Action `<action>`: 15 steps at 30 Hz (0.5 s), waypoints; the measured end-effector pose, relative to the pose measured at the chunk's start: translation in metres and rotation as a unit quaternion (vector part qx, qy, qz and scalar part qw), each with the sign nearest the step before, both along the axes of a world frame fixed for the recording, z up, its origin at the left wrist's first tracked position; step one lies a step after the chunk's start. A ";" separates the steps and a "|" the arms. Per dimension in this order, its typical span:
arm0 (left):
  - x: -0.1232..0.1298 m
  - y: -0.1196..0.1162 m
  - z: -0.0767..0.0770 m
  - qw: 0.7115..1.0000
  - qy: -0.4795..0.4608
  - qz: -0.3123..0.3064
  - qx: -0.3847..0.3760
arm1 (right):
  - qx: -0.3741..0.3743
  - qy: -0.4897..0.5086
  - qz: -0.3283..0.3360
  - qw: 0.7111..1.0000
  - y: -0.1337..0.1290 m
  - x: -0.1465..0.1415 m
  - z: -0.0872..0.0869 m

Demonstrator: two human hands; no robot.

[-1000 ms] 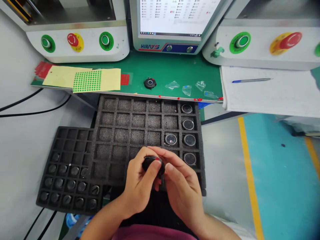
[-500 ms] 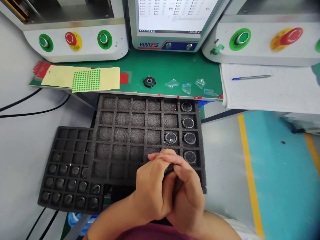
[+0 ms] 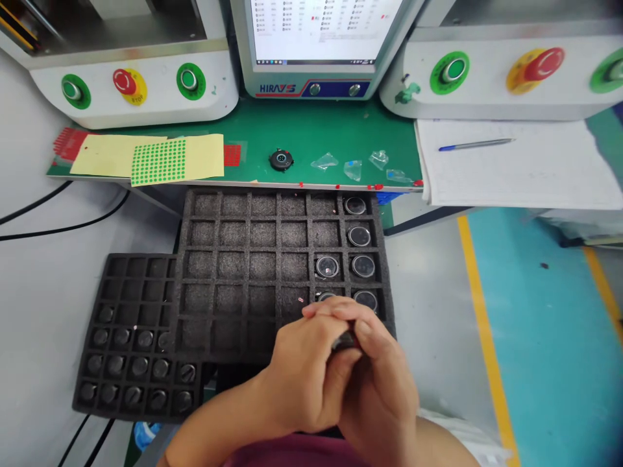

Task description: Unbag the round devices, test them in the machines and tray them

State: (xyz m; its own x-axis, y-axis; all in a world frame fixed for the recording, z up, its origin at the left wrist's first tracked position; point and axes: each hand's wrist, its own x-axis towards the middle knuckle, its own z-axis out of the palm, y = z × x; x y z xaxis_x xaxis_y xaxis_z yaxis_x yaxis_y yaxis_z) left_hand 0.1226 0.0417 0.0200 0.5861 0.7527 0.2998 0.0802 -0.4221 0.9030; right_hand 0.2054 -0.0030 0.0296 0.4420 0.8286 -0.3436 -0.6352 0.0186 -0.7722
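Note:
My left hand [image 3: 309, 370] and my right hand [image 3: 382, 376] are cupped together over the lower right of a large black foam tray [image 3: 214, 253]. Between them they grip a small dark round part [image 3: 344, 340], mostly covered by fingers and thumbs. Round watch-like parts with shiny rims, such as this one [image 3: 363, 266], sit in the tray's right column. Another round part [image 3: 327, 266] lies in the column beside it, with one more partly hidden behind my fingers.
A smaller foam tray [image 3: 129, 292] with several dark round parts is at the left. On the green bench [image 3: 311, 123] are a watch body [image 3: 281, 159], sticker sheets [image 3: 195, 155], plastic film scraps and papers with a pen [image 3: 477, 144]. Behind stand a monitor [image 3: 316, 32] and button panels.
Both hands have shifted slightly right in the view, still around the dark part, and the thumbs have moved. The bench and trays appear a little further left, with another rimmed part partly uncovered.

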 end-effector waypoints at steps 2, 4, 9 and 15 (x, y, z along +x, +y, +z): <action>-0.002 0.000 0.005 0.968 -0.083 -0.026 -0.236 | 0.006 -0.024 0.028 0.999 -0.004 0.003 -0.002; -0.003 0.001 0.009 0.872 -0.189 -0.061 -0.447 | 0.057 -0.107 0.015 0.993 -0.008 0.005 -0.006; -0.002 0.002 0.017 0.758 -0.276 -0.073 -0.587 | 0.192 -0.261 0.025 0.946 -0.006 0.014 -0.015; 0.002 0.001 0.017 0.737 -0.283 -0.077 -0.609 | 0.222 -0.275 0.062 0.933 -0.001 0.027 -0.021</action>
State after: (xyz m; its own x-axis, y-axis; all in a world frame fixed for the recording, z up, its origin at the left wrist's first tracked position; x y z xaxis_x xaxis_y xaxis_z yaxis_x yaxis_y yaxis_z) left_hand 0.1250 0.0423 0.0366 0.7329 0.6034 -0.3143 -0.4197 0.7646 0.4890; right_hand 0.2325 -0.0036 0.0090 0.3417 0.8921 0.2958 -0.1635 0.3663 -0.9160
